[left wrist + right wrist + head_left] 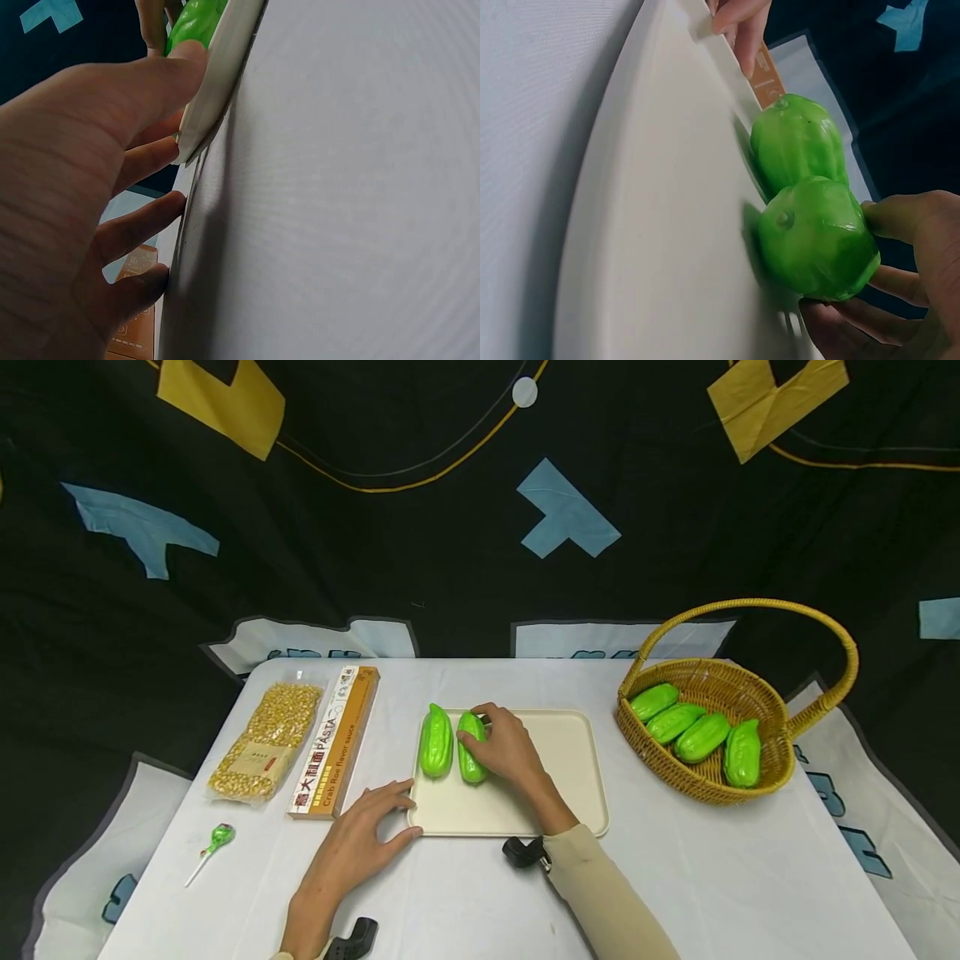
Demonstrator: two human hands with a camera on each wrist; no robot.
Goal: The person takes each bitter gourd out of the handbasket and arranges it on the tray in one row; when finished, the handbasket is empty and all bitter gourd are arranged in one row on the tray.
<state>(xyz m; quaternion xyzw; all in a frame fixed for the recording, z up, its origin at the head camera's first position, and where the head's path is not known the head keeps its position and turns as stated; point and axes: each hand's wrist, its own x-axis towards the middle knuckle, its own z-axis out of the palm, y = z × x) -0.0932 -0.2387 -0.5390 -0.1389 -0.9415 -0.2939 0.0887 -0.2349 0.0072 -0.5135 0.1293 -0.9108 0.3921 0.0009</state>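
Note:
A cream tray (547, 777) lies mid-table with two glossy green cucumber-shaped vegetables on its left part. The leftmost vegetable (436, 743) points its narrow tip toward the back. Beside it, my right hand (504, 747) grips the second green vegetable (470, 752) between thumb and fingers. In the right wrist view that held vegetable (817, 240) stands close against its neighbour (799, 142), low over the tray. My left hand (358, 835) touches the tray's front left corner, fingers spread and thumb along the rim. From the left wrist view, the thumb partly covers the tray's edge (225, 75).
At the right, a wicker basket (705, 789) with a tall handle holds several similar green vegetables (701, 737). Left of the tray lie a pasta box (337, 743) and a bag of yellow kernels (273, 727). A green lollipop (221, 836) lies near the left table edge.

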